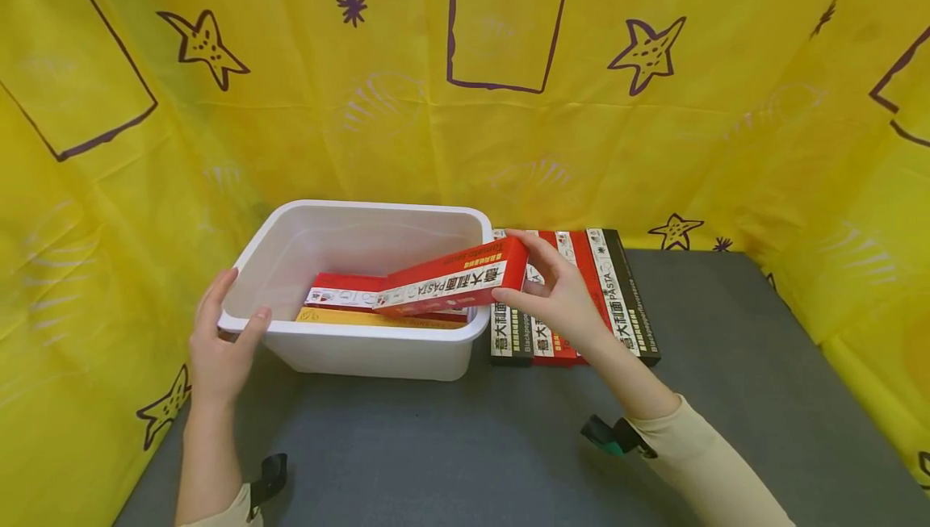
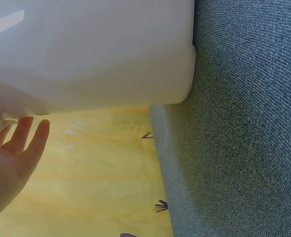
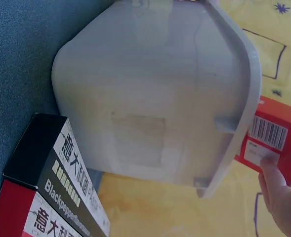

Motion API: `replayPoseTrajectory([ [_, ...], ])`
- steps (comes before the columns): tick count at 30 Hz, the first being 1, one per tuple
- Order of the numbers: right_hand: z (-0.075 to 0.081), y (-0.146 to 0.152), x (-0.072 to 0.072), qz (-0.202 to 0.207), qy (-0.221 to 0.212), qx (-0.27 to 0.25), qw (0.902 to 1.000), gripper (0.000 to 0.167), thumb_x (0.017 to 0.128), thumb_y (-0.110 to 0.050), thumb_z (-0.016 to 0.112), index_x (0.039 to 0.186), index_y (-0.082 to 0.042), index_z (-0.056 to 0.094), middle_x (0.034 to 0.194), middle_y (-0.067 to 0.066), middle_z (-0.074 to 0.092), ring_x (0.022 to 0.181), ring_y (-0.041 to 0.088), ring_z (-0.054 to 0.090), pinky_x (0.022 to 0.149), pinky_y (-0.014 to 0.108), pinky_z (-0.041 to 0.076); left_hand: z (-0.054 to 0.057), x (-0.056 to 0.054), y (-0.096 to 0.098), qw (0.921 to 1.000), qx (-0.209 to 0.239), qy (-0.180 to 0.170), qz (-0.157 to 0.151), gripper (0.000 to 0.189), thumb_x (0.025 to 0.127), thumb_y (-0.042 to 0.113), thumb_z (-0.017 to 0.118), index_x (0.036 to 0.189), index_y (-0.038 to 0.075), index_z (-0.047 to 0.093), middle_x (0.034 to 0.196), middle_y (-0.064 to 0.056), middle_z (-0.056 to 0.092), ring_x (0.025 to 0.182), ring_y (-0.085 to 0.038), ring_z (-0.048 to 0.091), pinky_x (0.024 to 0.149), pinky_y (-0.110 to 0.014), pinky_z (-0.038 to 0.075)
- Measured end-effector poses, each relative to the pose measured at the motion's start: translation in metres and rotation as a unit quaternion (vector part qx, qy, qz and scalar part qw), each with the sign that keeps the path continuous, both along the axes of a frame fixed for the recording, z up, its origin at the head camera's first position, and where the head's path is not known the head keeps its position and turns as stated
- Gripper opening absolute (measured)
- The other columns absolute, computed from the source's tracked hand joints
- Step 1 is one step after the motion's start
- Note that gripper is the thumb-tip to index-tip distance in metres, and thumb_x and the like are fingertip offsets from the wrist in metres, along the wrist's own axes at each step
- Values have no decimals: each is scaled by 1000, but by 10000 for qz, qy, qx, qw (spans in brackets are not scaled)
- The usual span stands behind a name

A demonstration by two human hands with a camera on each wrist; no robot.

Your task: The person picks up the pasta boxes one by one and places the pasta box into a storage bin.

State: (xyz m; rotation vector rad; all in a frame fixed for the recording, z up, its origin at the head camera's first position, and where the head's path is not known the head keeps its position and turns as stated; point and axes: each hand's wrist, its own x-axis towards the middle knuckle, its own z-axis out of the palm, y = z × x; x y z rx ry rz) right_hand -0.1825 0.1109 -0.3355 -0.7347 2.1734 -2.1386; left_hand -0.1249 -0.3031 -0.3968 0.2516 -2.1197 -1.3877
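Note:
My right hand [image 1: 563, 293] grips the right end of a red pasta box [image 1: 450, 277], thumb on the near side. The box lies tilted, its right end raised above the rim of a white plastic bin [image 1: 370, 353] and its left end down inside. In the right wrist view, the fingers touch the end of the red box [image 3: 271, 136] that carries a barcode. My left hand [image 1: 225, 341] holds the bin's front left corner at the rim. Inside the bin lie another red box [image 1: 345, 281] and a yellow box [image 1: 349, 317], partly hidden.
To the right of the bin, several black and red pasta boxes [image 1: 625, 293] lie side by side, partly behind my right hand. Everything stands on a dark grey table [image 1: 436, 438]. A yellow patterned cloth [image 1: 407, 131] hangs round the back and sides.

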Motion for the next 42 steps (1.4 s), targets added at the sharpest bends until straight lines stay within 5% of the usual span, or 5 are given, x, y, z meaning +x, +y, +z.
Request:
replayPoseTrajectory([
  [11,-7,-8,-6,-355,363,820,9953,71,79,-12,82,142,-19,50,137,-1,52,125,18,50,95,36,48,1,1,1,10000,32,11,-20,63,86,15,68,145,24,49,151,5,39,133,-19,38,109,-32,34],
  [31,-17,-22,-18,-649,486,1209,9894,74,77,-21,84,142,-17,50,141,-2,49,131,14,46,102,31,42,1,1,2,10000,48,68,-32,62,86,15,67,145,24,49,151,6,39,133,-19,38,108,-32,35],
  [42,-15,-30,-25,-1024,978,2552,9565,71,79,-38,78,142,-17,52,140,2,51,128,22,46,102,50,40,3,2,4,10000,12,13,-15,61,86,16,67,144,25,50,150,6,39,132,-21,39,108,-34,37],
])
